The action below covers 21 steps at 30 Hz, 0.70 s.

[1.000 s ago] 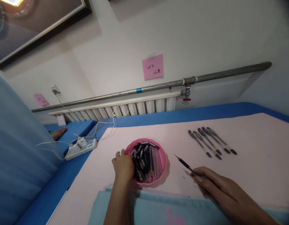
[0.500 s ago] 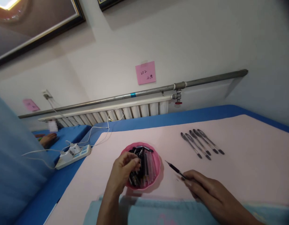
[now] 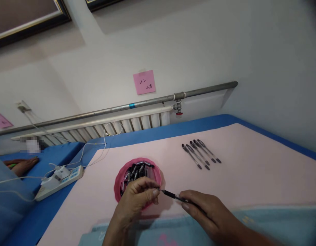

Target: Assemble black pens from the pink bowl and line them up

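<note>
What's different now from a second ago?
The left hand has moved right, from the left side of the bowl to the tip of the pen; whether its fingers pinch something small is unclear. The right hand still grips that pen. The bowl and the row of pens stayed put; the view shifted.

I have one view, worn on the head; it looks forward and down over the pink tabletop (image 3: 250, 164), tilted so the wall pipe (image 3: 104, 111) climbs rightward; the left hand (image 3: 137, 196) and right hand (image 3: 206, 208) sit close at the lower edge, the wall (image 3: 194, 48) farther off.
</note>
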Motion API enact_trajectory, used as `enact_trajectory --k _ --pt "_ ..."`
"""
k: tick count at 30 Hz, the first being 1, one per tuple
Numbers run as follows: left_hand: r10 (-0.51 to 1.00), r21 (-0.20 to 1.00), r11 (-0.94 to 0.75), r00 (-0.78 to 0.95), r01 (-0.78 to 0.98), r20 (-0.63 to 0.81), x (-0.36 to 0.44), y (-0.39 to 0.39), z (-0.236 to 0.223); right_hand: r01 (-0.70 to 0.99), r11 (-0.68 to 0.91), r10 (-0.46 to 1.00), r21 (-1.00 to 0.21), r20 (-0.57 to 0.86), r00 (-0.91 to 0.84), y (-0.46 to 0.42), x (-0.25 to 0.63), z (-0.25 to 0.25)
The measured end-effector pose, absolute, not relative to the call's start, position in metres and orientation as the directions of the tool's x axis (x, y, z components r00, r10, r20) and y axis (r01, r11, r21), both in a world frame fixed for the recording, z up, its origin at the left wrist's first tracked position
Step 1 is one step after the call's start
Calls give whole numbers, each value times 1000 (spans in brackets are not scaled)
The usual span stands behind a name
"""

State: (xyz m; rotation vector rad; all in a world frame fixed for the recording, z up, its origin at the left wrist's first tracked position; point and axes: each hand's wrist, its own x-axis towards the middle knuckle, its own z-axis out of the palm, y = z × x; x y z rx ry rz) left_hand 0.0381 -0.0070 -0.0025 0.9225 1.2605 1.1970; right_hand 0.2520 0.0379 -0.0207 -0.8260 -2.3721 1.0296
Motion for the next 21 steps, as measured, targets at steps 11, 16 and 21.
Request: enact_trajectory --k 11,16,21 --pt "978 978 194 -59 -75 -198 32 -8 -8 353 623 653 -698 216 -726 39 253 -20" --pt "974 975 224 -42 9 -223 36 -6 -3 375 714 615 -591 276 -738 40 254 -25" --pt "974 975 223 -38 16 -223 42 -4 0 375 743 610 -554 331 -720 38 254 -33"
